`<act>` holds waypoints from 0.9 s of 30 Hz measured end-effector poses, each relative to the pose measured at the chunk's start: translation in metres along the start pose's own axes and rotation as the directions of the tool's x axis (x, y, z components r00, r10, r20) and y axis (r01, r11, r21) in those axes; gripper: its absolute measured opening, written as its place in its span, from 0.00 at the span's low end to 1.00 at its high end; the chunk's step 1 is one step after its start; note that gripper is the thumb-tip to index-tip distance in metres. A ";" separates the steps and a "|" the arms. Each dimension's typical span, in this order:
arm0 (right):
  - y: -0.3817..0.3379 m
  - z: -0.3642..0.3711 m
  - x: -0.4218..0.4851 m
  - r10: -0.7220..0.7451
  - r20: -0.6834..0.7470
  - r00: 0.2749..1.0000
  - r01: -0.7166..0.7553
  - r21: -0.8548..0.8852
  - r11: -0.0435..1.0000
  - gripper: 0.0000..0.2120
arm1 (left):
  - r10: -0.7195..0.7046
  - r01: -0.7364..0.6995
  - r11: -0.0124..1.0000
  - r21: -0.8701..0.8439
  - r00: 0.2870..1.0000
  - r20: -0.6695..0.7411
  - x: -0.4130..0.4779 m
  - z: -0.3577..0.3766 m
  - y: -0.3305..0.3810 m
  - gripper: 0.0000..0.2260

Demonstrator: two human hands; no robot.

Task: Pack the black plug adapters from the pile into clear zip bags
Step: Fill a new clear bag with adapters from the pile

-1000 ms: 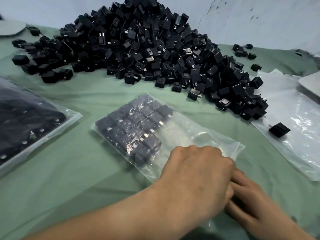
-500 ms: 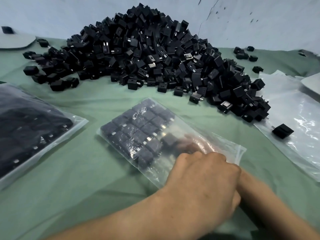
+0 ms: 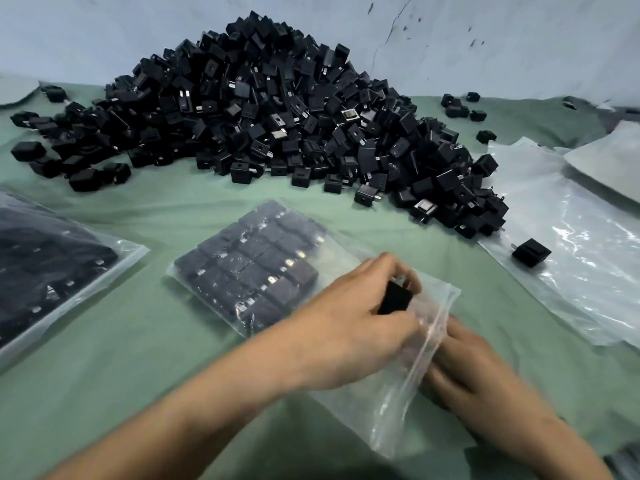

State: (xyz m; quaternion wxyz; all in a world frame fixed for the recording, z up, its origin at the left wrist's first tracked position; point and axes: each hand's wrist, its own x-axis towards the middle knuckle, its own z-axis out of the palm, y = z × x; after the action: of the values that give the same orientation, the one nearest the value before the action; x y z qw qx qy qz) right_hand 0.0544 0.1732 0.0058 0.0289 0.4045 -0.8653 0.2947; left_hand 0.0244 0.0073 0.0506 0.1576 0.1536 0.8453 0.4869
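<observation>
A big pile of black plug adapters [image 3: 277, 116] lies at the back of the green cloth. A clear zip bag [image 3: 349, 251] lies in the middle, with rows of adapters [image 3: 249, 268] packed in its far end. My left hand [image 3: 349, 327] is over the bag's near half, pinching one black adapter [image 3: 394, 300] with its prongs up. My right hand [image 3: 467, 368] is at the bag's open mouth [image 3: 433, 327] and grips the plastic there; its fingertips are blurred and partly behind the film.
A filled zip bag [image 3: 45, 268] lies at the left edge. On the right, a stack of empty clear bags [image 3: 581, 237] has a single adapter [image 3: 531, 252] on it. Loose adapters [image 3: 462, 109] are scattered behind the pile near the blue-white wall.
My right hand has drawn back out of the bag to its mouth. My left hand has lifted off the bag and now holds one adapter above it.
</observation>
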 end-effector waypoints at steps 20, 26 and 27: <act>-0.011 -0.019 -0.019 0.187 -0.467 0.864 -0.164 0.090 0.982 0.13 | 0.464 -0.247 0.821 0.515 0.815 -0.347 0.004 0.022 -0.013 0.25; 0.010 -0.025 -0.041 0.270 -0.505 0.820 -0.303 0.016 0.953 0.14 | 0.224 -0.106 0.769 0.631 0.968 -0.110 0.007 0.035 -0.003 0.36; 0.014 -0.026 -0.048 0.293 -0.498 0.816 -0.324 0.027 0.946 0.14 | 0.204 -0.089 0.740 0.666 0.974 -0.097 0.007 0.038 -0.002 0.30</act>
State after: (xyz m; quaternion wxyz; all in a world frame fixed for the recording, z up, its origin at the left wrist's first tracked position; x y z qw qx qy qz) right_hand 0.0710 0.2270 0.0070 0.2139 0.1687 -0.8909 0.3635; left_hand 0.0341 0.0384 0.0302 -0.0153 0.2249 0.9574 0.1803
